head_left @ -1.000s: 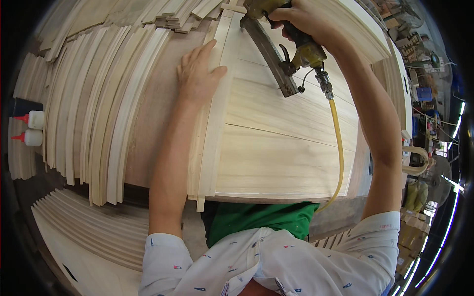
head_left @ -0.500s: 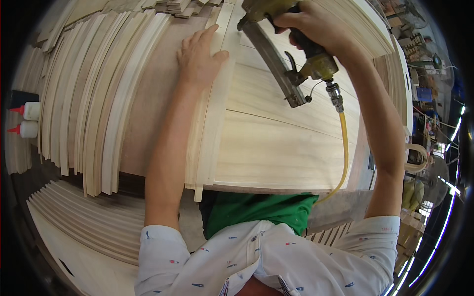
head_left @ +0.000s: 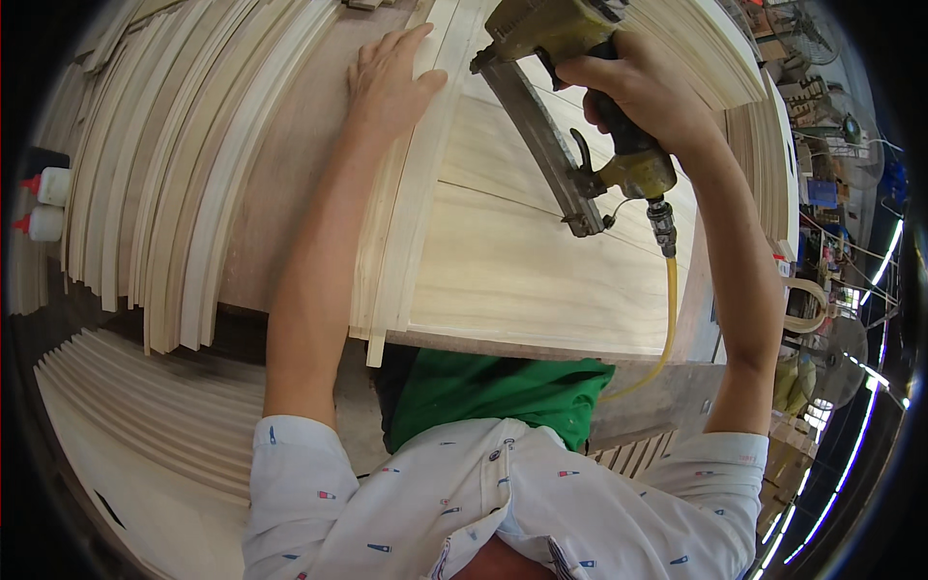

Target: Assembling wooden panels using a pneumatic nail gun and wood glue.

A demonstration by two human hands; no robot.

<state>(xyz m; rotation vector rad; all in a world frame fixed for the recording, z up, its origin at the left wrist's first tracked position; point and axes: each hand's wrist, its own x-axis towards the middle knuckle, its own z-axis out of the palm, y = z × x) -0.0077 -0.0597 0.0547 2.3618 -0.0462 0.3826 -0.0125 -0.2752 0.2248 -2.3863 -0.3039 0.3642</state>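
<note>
**woodnoob:** Both hands are busy, so what's each one doing? Left hand (head_left: 391, 82) looks flat, fingers spread, pressing down on that thin wooden strip (head_left: 411, 203) along the left edge of the pale wood panel (head_left: 532, 251). Not gripping anything, just holding it down.

**shopdad:** Yep. Right hand (head_left: 643, 92) is wrapped tight around the handle of the pneumatic nailer (head_left: 570, 116), olive-yellow body with a long metal magazine slanting toward the person. Its nose is at the top end of the strip, near the left fingertips. I can't see whether the tip actually touches the wood. A yellow air hose (head_left: 667, 319) hangs from the handle's base and curls over the near edge of the bench.

**woodnoob:** How would that strip handle?

**shopdad:** Light and bendy, I'd guess. It's long and slim, so it'll flex and slide sideways unless it's pinned flat close to the nose, which is where the palm sits. Keep the fingers off to the side of the nailing line. The nailer looks much heavier and front-loaded, so it needs a full fist on the grip.

**woodnoob:** And the stuff on the left?

**shopdad:** That's a fan of similar slats (head_left: 164, 193) stacked on the bench, well apart from the panel, plus two white bottles with red caps (head_left: 43, 203) at the far left.
</note>
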